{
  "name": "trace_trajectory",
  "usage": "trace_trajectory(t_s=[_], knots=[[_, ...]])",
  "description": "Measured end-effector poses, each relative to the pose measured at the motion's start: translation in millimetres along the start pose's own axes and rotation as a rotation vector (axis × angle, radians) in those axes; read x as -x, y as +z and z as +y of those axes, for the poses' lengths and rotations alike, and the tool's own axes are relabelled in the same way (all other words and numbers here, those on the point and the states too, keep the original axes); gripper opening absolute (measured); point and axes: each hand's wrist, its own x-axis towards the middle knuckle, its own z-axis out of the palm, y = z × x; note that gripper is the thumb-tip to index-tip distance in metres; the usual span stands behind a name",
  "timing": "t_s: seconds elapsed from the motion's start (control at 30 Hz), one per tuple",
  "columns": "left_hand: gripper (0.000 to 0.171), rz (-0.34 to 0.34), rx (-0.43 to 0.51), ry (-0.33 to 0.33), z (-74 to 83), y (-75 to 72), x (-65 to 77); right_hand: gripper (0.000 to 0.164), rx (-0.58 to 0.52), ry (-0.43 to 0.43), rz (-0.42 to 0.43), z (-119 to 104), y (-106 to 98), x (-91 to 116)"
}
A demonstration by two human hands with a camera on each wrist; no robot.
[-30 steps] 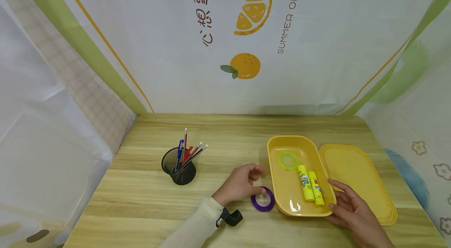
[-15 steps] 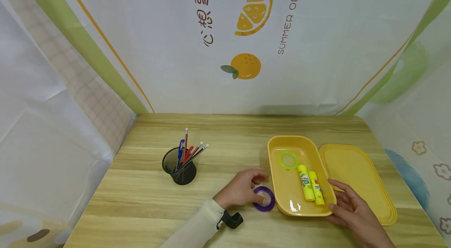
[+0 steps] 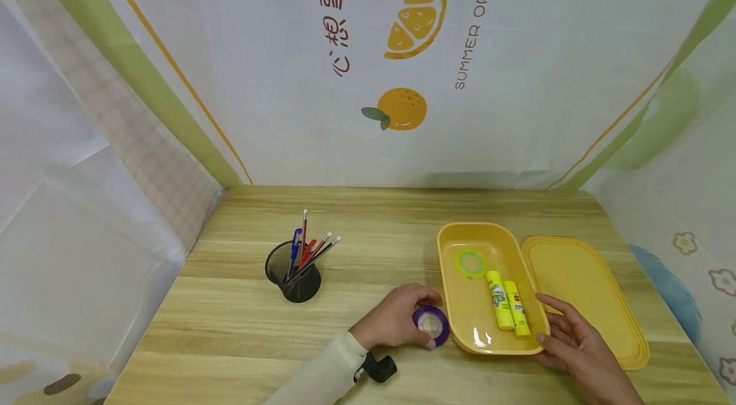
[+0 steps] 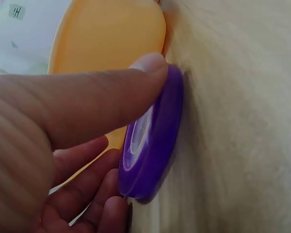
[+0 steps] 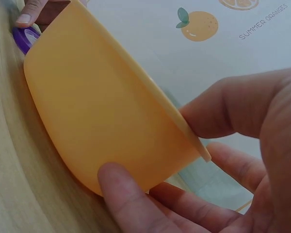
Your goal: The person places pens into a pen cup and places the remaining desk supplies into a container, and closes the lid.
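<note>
My left hand (image 3: pixel 391 317) holds a purple roll of tape (image 4: pixel 167 131) by its edges, thumb on one side and fingers on the other. The roll (image 3: pixel 439 314) is low over the wooden table, just left of a yellow plastic box (image 3: pixel 462 328); whether it touches the table I cannot tell. My right hand (image 3: pixel 581 344) grips the box's near right corner, the thumb against its outer wall (image 5: pixel 102 107) and a finger at the rim. Inside the box lie two yellow glue sticks (image 3: pixel 500 299) (image 3: pixel 517 309) and a yellow-green ring (image 3: pixel 470 262), perhaps another tape roll.
The box's flat yellow lid (image 3: pixel 586 290) lies to its right. On the left stands a black mesh pen cup (image 3: pixel 300 287) with several pens and pencils (image 3: pixel 305 252). A printed cloth (image 3: pixel 287 105) hangs behind the table (image 3: pixel 230 328).
The left thumb has moved from the top of the tape roll to its near edge, and the fingers have come round its far side. The right hand and box have stayed put.
</note>
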Motion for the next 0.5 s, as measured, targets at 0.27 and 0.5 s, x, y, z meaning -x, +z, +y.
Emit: trace_trajectory(t_s=[0.27,0.5], knots=[[0.081,-0.037,-0.166,0.060,2.9,0.4,5.5,0.068,-0.011,-0.023,-0.012,0.5,0.4,0.8],[0.081,-0.042,-0.242,0.088,3.1,1.3,9.5,0.068,-0.012,-0.004,-0.006,0.4,1.0,0.4]])
